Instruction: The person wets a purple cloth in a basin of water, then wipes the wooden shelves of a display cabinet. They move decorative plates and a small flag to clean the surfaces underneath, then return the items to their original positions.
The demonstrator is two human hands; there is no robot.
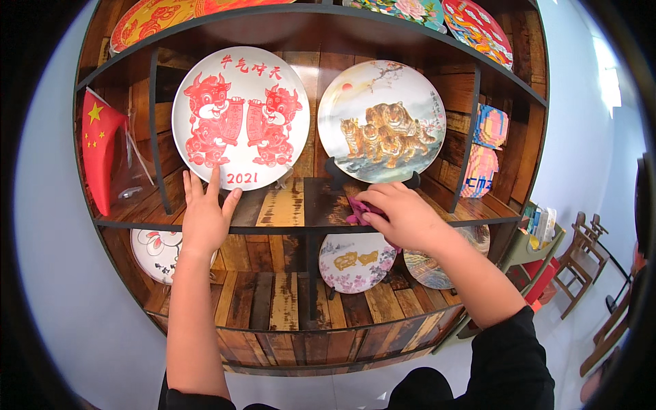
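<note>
My left hand (206, 210) rests against the lower rim of a white plate with red cartoon oxen (241, 118), its fingers spread. In my right hand (402, 210) is a bunched purple cloth (359, 210), pressed on the shelf board (282, 205) near its front edge. Just above that hand, a plate painted with tigers (382, 123) leans upright on a black plate stand (335, 171). A clear stand (284, 177) shows at the lower right of the ox plate. My right palm is hidden from view.
A small red flag (97, 148) stands at the left. Pixel-brick pieces (479, 169) sit beyond the right divider (465, 138). Below are a pink-flowered plate (357, 264), a landscape plate (430, 269) and a white plate (154, 253). A trolley (538, 243) and chairs (576, 261) stand at right.
</note>
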